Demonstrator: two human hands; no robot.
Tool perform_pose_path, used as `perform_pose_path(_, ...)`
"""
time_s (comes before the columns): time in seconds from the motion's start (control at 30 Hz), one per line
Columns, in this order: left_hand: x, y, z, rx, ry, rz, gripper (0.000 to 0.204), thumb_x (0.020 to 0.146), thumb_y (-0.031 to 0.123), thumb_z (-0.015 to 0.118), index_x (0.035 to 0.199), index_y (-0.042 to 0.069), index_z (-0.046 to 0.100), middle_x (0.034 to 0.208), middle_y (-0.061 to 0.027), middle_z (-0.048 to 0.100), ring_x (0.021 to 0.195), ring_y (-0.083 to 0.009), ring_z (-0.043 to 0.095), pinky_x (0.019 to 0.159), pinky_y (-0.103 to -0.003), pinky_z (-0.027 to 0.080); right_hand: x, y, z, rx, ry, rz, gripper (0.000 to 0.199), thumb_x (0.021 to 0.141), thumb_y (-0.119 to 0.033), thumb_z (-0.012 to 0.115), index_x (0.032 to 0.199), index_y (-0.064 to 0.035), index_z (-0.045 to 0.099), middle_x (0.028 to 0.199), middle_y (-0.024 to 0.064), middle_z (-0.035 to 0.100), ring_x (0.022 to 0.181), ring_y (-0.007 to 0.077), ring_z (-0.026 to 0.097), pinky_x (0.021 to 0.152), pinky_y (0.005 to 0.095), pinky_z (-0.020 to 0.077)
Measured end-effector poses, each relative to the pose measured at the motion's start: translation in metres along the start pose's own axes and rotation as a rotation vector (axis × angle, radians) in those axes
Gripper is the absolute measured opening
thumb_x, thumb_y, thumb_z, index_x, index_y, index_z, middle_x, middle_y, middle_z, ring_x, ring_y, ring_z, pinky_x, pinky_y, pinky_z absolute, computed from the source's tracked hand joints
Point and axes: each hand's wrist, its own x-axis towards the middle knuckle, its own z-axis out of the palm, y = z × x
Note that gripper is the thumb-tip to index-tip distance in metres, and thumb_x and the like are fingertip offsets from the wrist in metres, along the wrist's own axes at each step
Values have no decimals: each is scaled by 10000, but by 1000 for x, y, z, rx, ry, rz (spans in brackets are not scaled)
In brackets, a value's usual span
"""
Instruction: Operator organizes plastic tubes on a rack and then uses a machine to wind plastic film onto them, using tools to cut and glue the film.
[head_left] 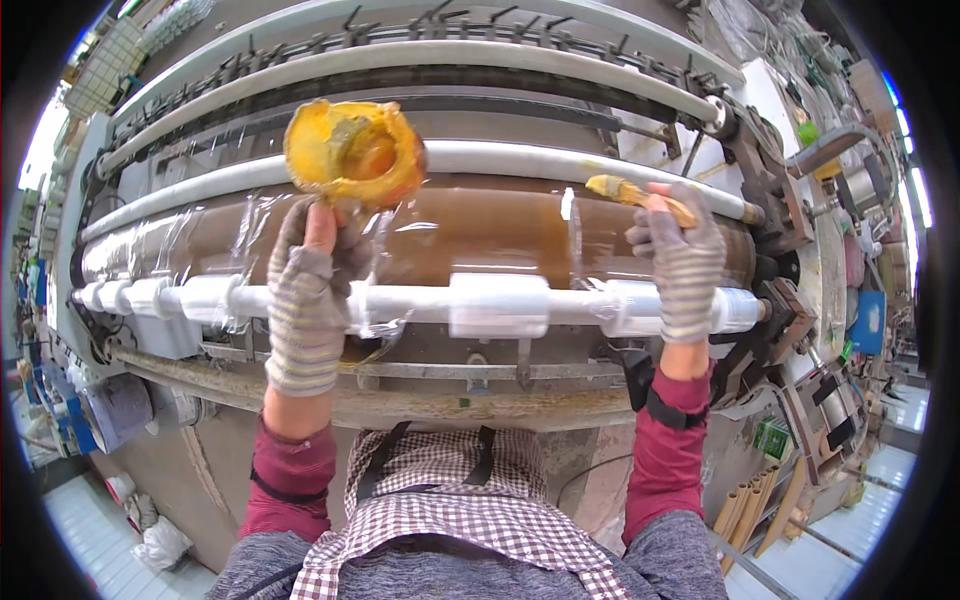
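Far left: short film rolls (150,297) sit side by side on the front bar (575,303). Behind them, clear film (245,225) lies wrinkled over the left part of the long brown roller (480,235).

Left hand (312,255), striped glove: grip closed on the lower edge of a yellow-crusted pot (306,150), raised over the rollers, mouth tipped toward the wearer. Yellow paste-like matter inside; depth hard to judge.

Middle: wider film roll (498,305) on the same bar, below the brown roller. White roller (500,160) runs behind.

Right hand (680,240), matching glove: grip closed round the handle of a brush (630,192), yellow bristles pointing left, well apart from the pot. Contact with the rollers behind: cannot tell.

Right: another film roll (632,307) on the bar below that hand. Lower right, cardboard tubes (745,505) lean together.

Progress, my reading: pasting under way, not finished. Done: film on the bar, bristles coated. Left: probably more brushing; no pasted stretch clearly made out, so amount uncertain.
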Motion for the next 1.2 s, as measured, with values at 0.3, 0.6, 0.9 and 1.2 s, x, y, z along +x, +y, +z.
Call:
perform_pose_path(0.3, -11, 94, -205, -19, -23, 4, 162, 913, 260, 585, 927, 100, 563, 763, 38, 513, 627, -63, 443, 583, -210, 381, -34, -27, 179, 107, -28, -39, 124, 882, -125, 609, 984, -55, 610, 703, 30, 609, 516, 61, 561, 422, 193, 446)
perform_pose_path(0.6, -22, 157, -352, 89, 199, 5, 209, 911, 308, 580, 839, 117, 536, 694, 47, 487, 608, -61, 465, 541, -195, 368, -91, -76, 300, 87, -73, -101, 140, 886, -118, 576, 1000, -40, 597, 694, 50, 615, 517, 69, 547, 430, 198, 443)
perform_pose_path(0.9, -14, 188, -445, -32, 166, -6, 204, 913, 300, 577, 854, 111, 527, 701, 22, 484, 611, -95, 465, 545, -229, 387, -113, -94, 401, -74, -123, 21, 115, 865, -94, 604, 962, -33, 594, 699, 73, 619, 486, 78, 538, 397, 219, 443)
perform_pose_path(1.2, 35, 246, -575, 52, 46, -89, 206, 911, 309, 573, 865, 110, 545, 720, 38, 499, 612, -68, 476, 532, -197, 367, -153, -114, 553, -177, -119, 4, 129, 875, -123, 601, 984, -53, 599, 706, 63, 619, 486, 72, 550, 407, 213, 451)
